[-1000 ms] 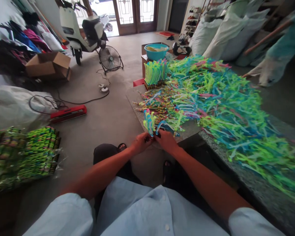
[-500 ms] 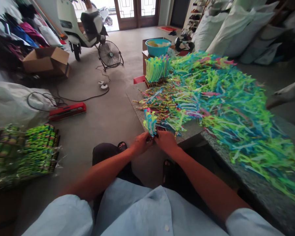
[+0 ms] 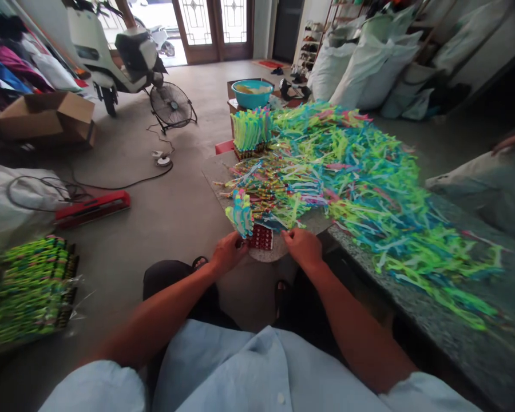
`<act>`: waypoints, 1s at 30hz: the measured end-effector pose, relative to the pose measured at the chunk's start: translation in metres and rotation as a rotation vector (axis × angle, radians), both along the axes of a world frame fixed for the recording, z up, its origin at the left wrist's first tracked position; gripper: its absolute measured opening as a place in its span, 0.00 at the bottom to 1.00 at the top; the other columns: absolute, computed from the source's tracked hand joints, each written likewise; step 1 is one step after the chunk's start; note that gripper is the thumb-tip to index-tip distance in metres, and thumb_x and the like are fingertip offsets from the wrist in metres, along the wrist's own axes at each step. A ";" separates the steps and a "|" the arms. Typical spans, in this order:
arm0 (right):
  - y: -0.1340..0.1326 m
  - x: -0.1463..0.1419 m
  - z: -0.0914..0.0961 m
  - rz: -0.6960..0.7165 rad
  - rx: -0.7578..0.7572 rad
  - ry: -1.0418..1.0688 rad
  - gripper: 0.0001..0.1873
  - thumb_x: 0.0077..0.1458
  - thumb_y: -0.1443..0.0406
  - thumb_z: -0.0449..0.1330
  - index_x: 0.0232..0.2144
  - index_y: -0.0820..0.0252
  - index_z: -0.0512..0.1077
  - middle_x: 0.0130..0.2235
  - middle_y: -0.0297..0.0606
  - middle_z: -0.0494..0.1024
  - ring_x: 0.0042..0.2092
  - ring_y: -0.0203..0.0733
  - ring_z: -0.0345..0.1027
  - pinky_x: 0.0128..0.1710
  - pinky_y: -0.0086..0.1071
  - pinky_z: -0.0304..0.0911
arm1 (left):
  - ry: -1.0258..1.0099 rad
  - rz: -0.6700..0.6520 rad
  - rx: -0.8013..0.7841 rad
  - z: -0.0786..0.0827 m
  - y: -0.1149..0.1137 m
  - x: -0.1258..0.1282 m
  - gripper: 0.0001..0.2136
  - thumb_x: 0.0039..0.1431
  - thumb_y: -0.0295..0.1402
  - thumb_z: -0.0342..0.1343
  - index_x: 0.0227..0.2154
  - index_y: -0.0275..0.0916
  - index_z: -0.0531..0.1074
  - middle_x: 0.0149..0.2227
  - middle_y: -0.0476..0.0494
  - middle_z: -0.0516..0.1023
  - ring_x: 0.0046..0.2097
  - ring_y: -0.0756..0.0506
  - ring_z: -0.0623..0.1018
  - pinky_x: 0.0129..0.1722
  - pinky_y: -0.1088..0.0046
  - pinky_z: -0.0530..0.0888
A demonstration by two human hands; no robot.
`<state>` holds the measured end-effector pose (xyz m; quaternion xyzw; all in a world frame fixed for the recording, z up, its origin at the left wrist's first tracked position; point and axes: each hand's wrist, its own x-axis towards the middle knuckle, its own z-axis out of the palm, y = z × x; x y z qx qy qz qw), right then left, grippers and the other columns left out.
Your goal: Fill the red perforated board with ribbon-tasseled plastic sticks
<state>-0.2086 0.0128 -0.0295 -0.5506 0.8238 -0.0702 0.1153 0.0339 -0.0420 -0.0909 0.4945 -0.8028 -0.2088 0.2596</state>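
Note:
My left hand (image 3: 228, 253) is closed on the left edge of a dark red card (image 3: 262, 238) with rows of pale marks. A small row of green, blue and pink ribbon tufts (image 3: 242, 216) stands up along the card's left side, just above my fingers. To the right of the card, my right hand (image 3: 304, 247) has its thumb and fingers pinched together near loose ribbons at the table edge. Whatever lies in that pinch is too small to make out. Beyond both hands lie thin patterned sticks with ribbon ends (image 3: 261, 191), spread over the stone tabletop (image 3: 278, 250).
A large heap of ribbons (image 3: 369, 177) covers the table to the right. Behind stand a bundle of upright tufts (image 3: 252, 129) and a blue basin (image 3: 252, 94). A fan (image 3: 171, 106), a red tool (image 3: 93, 209) and packed bundles (image 3: 30, 292) are on the left. Another person's leg (image 3: 476, 177) shows at right.
My hands have moved apart, the right one away to the right, uncovering the dark red card. The whole view has shifted, so the surroundings sit further left.

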 end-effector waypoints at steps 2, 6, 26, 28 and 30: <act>-0.002 -0.014 -0.008 -0.037 0.060 -0.001 0.26 0.69 0.47 0.54 0.43 0.61 0.80 0.41 0.51 0.83 0.45 0.54 0.79 0.41 0.37 0.65 | 0.004 -0.010 0.002 -0.001 -0.002 0.002 0.08 0.61 0.38 0.58 0.32 0.39 0.69 0.28 0.50 0.73 0.29 0.51 0.68 0.30 0.74 0.59; -0.010 -0.025 -0.018 -0.088 0.026 -0.127 0.18 0.66 0.55 0.57 0.36 0.61 0.79 0.39 0.49 0.83 0.44 0.51 0.79 0.39 0.34 0.65 | 0.041 -0.051 -0.008 -0.003 -0.004 0.004 0.09 0.62 0.38 0.57 0.31 0.39 0.68 0.28 0.50 0.73 0.28 0.52 0.67 0.30 0.75 0.59; -0.015 0.047 -0.029 0.213 -0.097 -1.078 0.11 0.55 0.59 0.59 0.39 0.58 0.72 0.26 0.30 0.76 0.24 0.38 0.71 0.24 0.28 0.65 | 0.145 -0.121 0.054 0.003 -0.005 0.004 0.05 0.58 0.33 0.59 0.33 0.37 0.73 0.28 0.50 0.75 0.29 0.52 0.69 0.31 0.77 0.63; -0.015 0.049 -0.025 0.239 -0.112 -0.975 0.09 0.57 0.61 0.58 0.39 0.58 0.72 0.26 0.30 0.76 0.24 0.37 0.70 0.24 0.27 0.64 | 0.144 -0.112 0.064 0.002 -0.005 0.004 0.05 0.58 0.33 0.59 0.33 0.37 0.73 0.28 0.50 0.75 0.29 0.52 0.69 0.31 0.77 0.62; -0.014 0.050 -0.021 0.247 -0.105 -0.909 0.09 0.57 0.63 0.57 0.40 0.57 0.72 0.26 0.30 0.76 0.24 0.36 0.69 0.25 0.27 0.63 | 0.142 -0.107 0.067 0.001 -0.005 0.003 0.05 0.58 0.33 0.59 0.33 0.37 0.74 0.28 0.50 0.75 0.29 0.52 0.69 0.31 0.77 0.62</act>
